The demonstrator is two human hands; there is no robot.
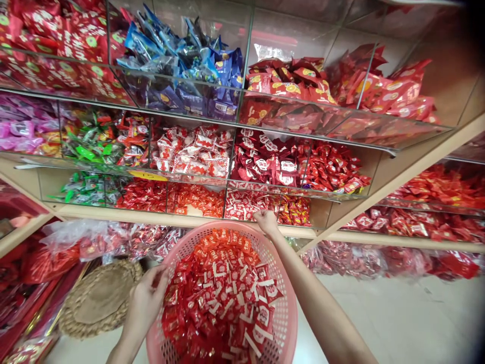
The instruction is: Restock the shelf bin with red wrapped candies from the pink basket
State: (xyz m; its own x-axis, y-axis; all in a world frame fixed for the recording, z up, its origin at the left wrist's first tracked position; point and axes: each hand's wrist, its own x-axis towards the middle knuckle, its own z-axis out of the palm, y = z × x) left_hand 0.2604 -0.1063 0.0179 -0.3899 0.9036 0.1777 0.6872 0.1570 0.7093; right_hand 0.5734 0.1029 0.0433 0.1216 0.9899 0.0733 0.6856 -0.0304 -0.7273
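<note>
Pink plastic basket (285,298) below candy shelves (113,214)

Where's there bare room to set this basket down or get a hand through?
Bare floor lies right of the pink basket, below the red bags under the shelf. A narrower strip of floor shows between the woven mat and the basket. It's crowded at the clear bins, which are packed full, and in the basket, heaped with red packets.

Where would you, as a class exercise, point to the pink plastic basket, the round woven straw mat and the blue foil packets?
Pink plastic basket (285,308): head view, on its perforated side wall.
Round woven straw mat (99,298): head view, on its central area.
Blue foil packets (189,63): head view, on the middle of the pile.
</note>
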